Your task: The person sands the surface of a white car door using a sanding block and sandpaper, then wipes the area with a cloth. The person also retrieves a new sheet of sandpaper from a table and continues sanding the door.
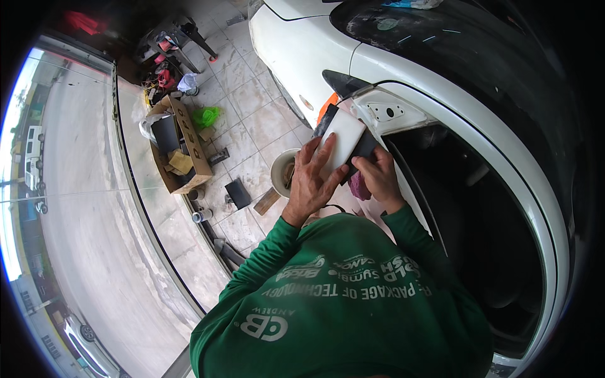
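In front of my chest, a white rectangular block (pixel 346 133) lies against a dark sheet that looks like sandpaper (pixel 365 147), which sticks out on both sides of it. The fingers of my left hand (pixel 307 183) press over the block's near left side, with the thumb at its lower edge. My right hand (pixel 380 179) pinches the sheet's near right corner between thumb and fingers. Just below the right fingers shows a pink sponge-like piece (pixel 360 188), partly hidden; whether that hand holds it I cannot tell. A white car (pixel 305 47) stands beside both hands.
The car's open window (pixel 466 208) is at my right, below a bare mirror mount (pixel 389 113). A bucket (pixel 275 169) stands on the tiles left of my hands. Farther left are a cardboard box (pixel 196 151), a wooden piece (pixel 266 201) and a black flat piece (pixel 237 194).
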The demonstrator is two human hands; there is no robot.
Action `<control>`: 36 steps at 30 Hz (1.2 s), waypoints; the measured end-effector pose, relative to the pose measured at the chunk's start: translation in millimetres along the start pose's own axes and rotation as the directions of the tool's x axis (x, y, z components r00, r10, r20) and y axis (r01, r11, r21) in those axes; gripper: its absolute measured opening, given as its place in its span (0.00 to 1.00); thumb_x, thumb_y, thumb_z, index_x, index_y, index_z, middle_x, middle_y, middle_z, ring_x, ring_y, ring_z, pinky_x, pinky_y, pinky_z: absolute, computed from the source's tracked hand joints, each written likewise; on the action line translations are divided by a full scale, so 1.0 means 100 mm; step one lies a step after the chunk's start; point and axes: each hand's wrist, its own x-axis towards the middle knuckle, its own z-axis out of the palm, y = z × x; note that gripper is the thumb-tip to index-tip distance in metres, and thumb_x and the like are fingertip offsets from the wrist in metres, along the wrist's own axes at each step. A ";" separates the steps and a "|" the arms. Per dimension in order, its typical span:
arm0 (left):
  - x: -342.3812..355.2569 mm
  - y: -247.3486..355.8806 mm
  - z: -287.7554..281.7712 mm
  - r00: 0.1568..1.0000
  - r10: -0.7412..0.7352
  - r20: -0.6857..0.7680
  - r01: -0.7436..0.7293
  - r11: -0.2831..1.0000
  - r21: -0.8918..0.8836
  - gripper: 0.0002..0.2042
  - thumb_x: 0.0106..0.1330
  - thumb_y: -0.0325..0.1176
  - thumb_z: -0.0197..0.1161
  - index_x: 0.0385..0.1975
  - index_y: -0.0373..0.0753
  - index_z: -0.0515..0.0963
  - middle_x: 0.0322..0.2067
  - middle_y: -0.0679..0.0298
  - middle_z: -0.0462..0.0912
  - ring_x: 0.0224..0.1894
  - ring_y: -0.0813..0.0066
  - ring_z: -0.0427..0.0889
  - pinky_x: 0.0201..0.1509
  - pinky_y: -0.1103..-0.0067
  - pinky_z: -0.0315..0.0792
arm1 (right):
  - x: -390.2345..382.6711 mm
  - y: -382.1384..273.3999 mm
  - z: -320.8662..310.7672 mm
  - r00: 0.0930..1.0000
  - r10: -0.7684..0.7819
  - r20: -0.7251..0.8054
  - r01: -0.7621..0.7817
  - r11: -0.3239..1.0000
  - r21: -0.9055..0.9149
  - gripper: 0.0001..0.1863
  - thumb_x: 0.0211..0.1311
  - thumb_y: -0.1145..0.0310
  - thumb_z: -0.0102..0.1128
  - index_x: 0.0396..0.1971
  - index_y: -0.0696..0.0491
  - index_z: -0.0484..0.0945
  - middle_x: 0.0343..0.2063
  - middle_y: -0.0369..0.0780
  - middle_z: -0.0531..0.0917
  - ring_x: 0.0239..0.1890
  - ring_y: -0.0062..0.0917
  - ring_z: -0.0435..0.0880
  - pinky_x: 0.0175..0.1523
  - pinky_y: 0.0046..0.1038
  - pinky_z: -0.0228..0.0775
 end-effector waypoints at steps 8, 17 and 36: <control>-0.03 0.06 0.20 1.000 0.015 0.025 -0.012 0.993 -0.118 0.31 0.67 0.42 0.69 0.70 0.40 0.73 0.64 0.48 0.74 0.64 0.50 0.75 0.67 0.62 0.69 | -0.07 -0.12 -0.15 0.996 -0.087 0.032 0.079 0.978 0.192 0.40 0.60 0.82 0.55 0.76 0.61 0.60 0.66 0.44 0.74 0.66 0.22 0.72 0.71 0.27 0.64; 0.04 0.01 0.31 0.990 0.088 0.110 -0.045 0.938 -0.343 0.32 0.69 0.49 0.66 0.69 0.39 0.73 0.69 0.47 0.67 0.70 0.50 0.68 0.73 0.61 0.63 | -0.17 -0.11 -0.27 0.980 -0.196 0.023 0.183 0.947 0.265 0.44 0.60 0.80 0.59 0.78 0.60 0.54 0.67 0.45 0.73 0.69 0.24 0.70 0.73 0.28 0.60; 0.05 -0.04 0.19 0.975 0.164 0.148 -0.056 0.831 -0.553 0.52 0.53 0.63 0.77 0.74 0.39 0.65 0.74 0.44 0.60 0.74 0.48 0.64 0.75 0.59 0.61 | -0.22 0.12 -0.03 0.997 -0.071 -0.019 0.073 0.965 0.251 0.38 0.58 0.80 0.67 0.68 0.64 0.62 0.59 0.45 0.74 0.59 0.29 0.80 0.64 0.32 0.75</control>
